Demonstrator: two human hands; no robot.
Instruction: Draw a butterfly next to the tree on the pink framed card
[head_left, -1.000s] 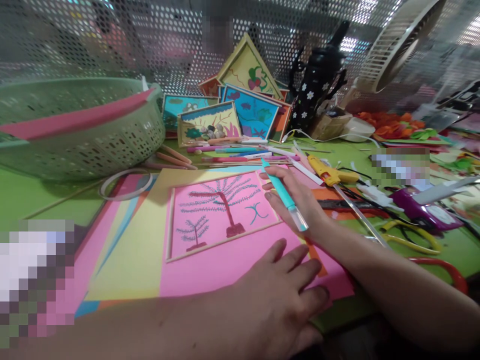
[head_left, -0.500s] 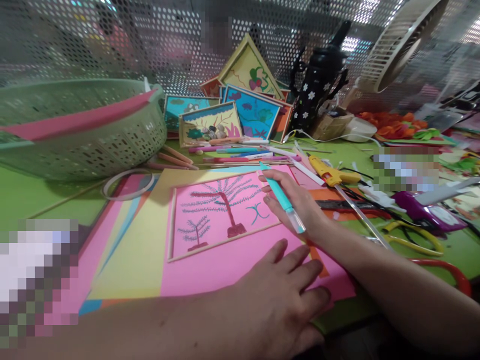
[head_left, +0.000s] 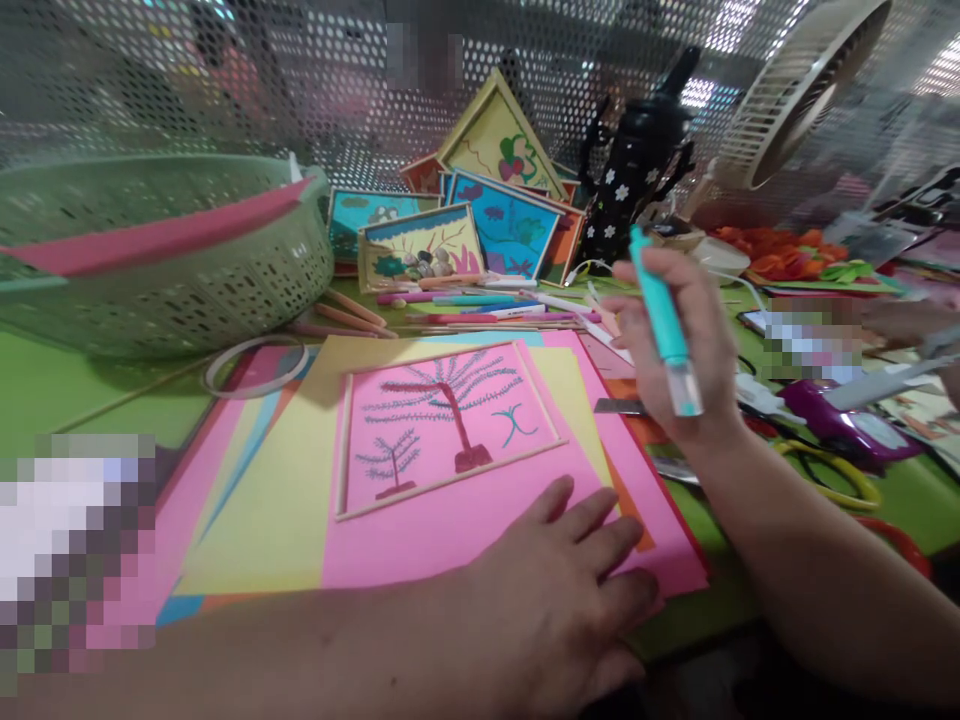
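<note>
In the pink drawing [head_left: 431, 462], two trees [head_left: 458, 420] look done, teal lines [head_left: 514, 423] maybe not; near it, the left hand [head_left: 577, 580] lies open, the right hand [head_left: 701, 335] grips a marker [head_left: 663, 312].

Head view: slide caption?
Right hand holds a turquoise pen to the right of a framed tree drawing; left hand lies over pink paper.

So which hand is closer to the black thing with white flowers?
Right. The right hand is up in front of the black flowery thing; the left hand is farther away, over the pink paper.
</note>
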